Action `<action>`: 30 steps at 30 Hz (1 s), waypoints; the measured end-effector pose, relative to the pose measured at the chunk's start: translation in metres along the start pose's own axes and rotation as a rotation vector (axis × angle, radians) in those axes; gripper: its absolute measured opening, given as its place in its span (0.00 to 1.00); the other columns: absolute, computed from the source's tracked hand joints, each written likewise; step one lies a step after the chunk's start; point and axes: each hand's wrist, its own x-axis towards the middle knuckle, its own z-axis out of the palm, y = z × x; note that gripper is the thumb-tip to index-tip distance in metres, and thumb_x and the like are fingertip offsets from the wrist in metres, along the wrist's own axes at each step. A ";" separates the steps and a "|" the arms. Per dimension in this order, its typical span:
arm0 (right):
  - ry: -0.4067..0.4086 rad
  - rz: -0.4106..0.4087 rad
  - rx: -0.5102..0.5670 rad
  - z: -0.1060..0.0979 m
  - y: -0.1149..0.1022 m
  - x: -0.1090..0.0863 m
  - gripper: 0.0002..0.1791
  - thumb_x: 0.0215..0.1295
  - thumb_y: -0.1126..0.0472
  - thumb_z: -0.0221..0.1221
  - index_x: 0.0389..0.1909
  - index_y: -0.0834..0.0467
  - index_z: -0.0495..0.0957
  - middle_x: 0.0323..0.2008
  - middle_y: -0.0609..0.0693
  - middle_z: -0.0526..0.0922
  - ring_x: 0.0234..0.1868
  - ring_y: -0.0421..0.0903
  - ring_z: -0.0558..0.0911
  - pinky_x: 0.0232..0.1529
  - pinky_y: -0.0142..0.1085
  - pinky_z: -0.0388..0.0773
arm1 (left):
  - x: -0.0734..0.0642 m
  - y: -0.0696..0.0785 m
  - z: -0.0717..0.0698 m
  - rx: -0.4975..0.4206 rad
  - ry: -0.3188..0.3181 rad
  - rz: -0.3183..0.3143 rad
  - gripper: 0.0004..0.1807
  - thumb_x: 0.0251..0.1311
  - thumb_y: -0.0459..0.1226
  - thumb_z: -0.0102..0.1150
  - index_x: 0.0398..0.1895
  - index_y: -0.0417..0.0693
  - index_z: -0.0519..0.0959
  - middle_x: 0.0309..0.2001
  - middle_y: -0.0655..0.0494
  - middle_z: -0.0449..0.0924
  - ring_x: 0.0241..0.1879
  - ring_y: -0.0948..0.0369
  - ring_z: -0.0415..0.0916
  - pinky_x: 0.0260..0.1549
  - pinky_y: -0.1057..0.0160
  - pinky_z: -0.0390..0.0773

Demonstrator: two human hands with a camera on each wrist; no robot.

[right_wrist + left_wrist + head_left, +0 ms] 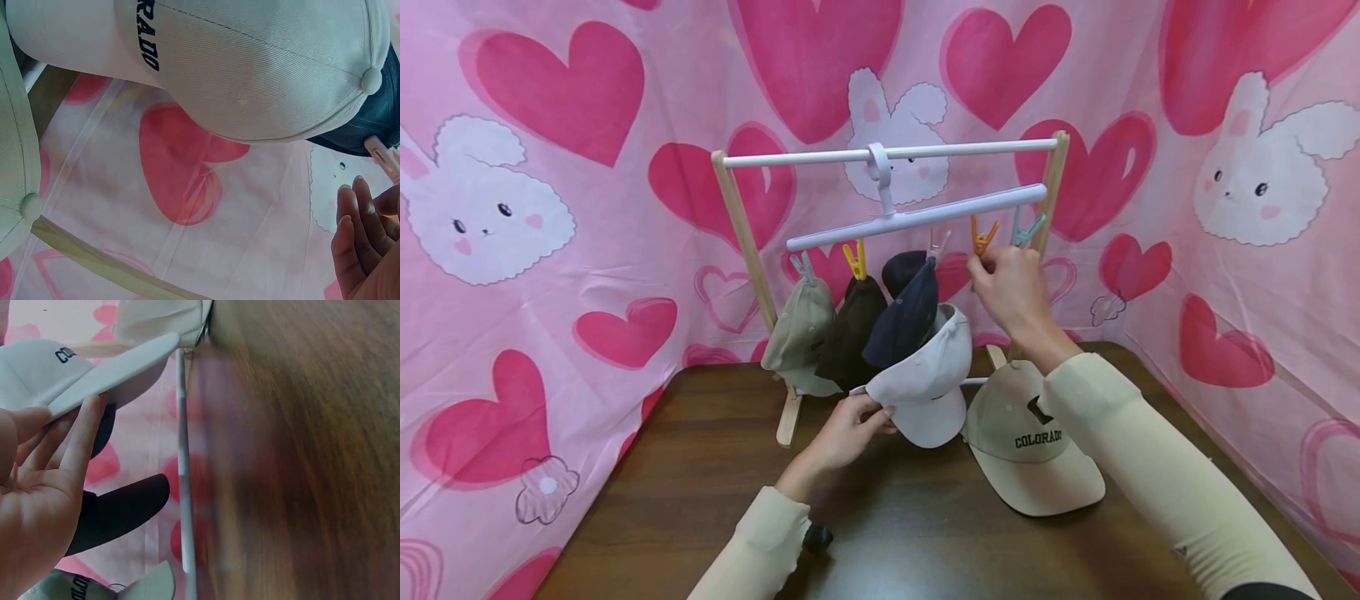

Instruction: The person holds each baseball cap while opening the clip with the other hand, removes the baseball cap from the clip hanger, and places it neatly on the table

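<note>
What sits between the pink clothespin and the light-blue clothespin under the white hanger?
An orange clothespin, with the right hand at its lower end. The head view shows it.

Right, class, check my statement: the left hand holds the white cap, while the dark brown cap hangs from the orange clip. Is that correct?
The colour of the clip is wrong: the dark brown cap hangs from the yellow clip, as the head view shows. The left hand does hold the white cap.
</note>
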 end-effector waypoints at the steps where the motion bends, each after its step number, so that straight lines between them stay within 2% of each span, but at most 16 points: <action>1: -0.002 -0.001 0.001 0.000 -0.001 0.000 0.19 0.75 0.54 0.57 0.38 0.64 0.89 0.29 0.56 0.89 0.27 0.50 0.87 0.26 0.42 0.82 | 0.000 0.000 0.000 -0.004 0.000 -0.002 0.14 0.75 0.31 0.53 0.57 0.32 0.79 0.56 0.39 0.80 0.49 0.50 0.84 0.50 0.48 0.84; 7: -0.002 -0.023 0.014 0.002 -0.003 0.000 0.18 0.75 0.56 0.56 0.37 0.65 0.89 0.29 0.57 0.89 0.28 0.51 0.87 0.26 0.43 0.83 | -0.002 0.001 -0.001 -0.009 -0.007 -0.015 0.14 0.75 0.30 0.53 0.59 0.34 0.79 0.58 0.41 0.80 0.51 0.50 0.84 0.51 0.46 0.84; 15: -0.006 -0.084 0.026 0.004 -0.008 0.002 0.20 0.76 0.56 0.56 0.29 0.64 0.87 0.25 0.56 0.87 0.24 0.49 0.85 0.27 0.42 0.83 | -0.006 -0.001 -0.004 -0.024 -0.030 -0.011 0.15 0.76 0.31 0.53 0.59 0.33 0.78 0.57 0.40 0.80 0.51 0.49 0.84 0.49 0.55 0.86; 22: -0.009 -0.109 0.032 0.005 -0.012 0.003 0.18 0.76 0.55 0.57 0.36 0.66 0.88 0.26 0.56 0.87 0.24 0.49 0.84 0.29 0.43 0.84 | -0.009 -0.005 -0.005 -0.052 -0.057 -0.028 0.15 0.76 0.32 0.53 0.60 0.34 0.78 0.58 0.40 0.77 0.50 0.50 0.84 0.50 0.56 0.85; 26: -0.025 -0.116 0.036 0.005 -0.014 0.005 0.18 0.74 0.53 0.59 0.41 0.65 0.88 0.30 0.57 0.88 0.30 0.52 0.84 0.35 0.47 0.85 | -0.011 -0.003 -0.005 -0.075 -0.081 -0.027 0.16 0.76 0.32 0.53 0.61 0.33 0.77 0.58 0.39 0.77 0.51 0.50 0.82 0.51 0.56 0.85; 30: -0.056 -0.089 0.041 0.005 -0.019 0.007 0.21 0.71 0.47 0.63 0.44 0.64 0.88 0.34 0.58 0.89 0.34 0.53 0.86 0.37 0.48 0.86 | -0.013 -0.003 -0.007 -0.082 -0.099 -0.008 0.16 0.76 0.31 0.52 0.61 0.33 0.77 0.58 0.39 0.77 0.52 0.50 0.82 0.50 0.57 0.85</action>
